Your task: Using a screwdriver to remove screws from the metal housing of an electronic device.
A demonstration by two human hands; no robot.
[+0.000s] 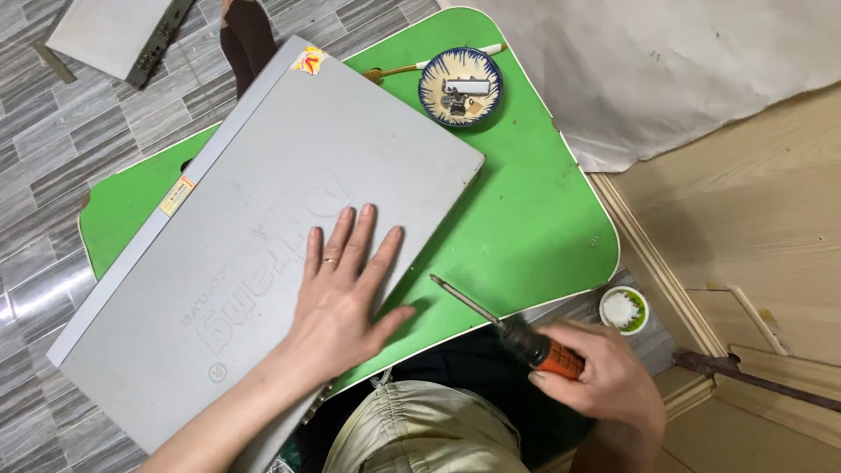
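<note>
A large flat grey metal case [254, 219] lies slantwise across a small green table [526, 210]. My left hand [346, 293] rests flat on the case's lid near its near-right edge, fingers spread, a ring on one finger. My right hand [604, 377] grips the orange and black handle of a screwdriver [504, 324]. Its metal shaft points up-left over the table's front edge, with the tip just right of the case and apart from it.
A small blue-patterned dish [460, 86] with small metal parts sits at the table's far edge, a thin brush [438, 63] behind it. A round green-rimmed white cup [624, 309] stands on the floor at right. Another grey panel [114, 35] lies top left. White sheet and wooden boards lie at right.
</note>
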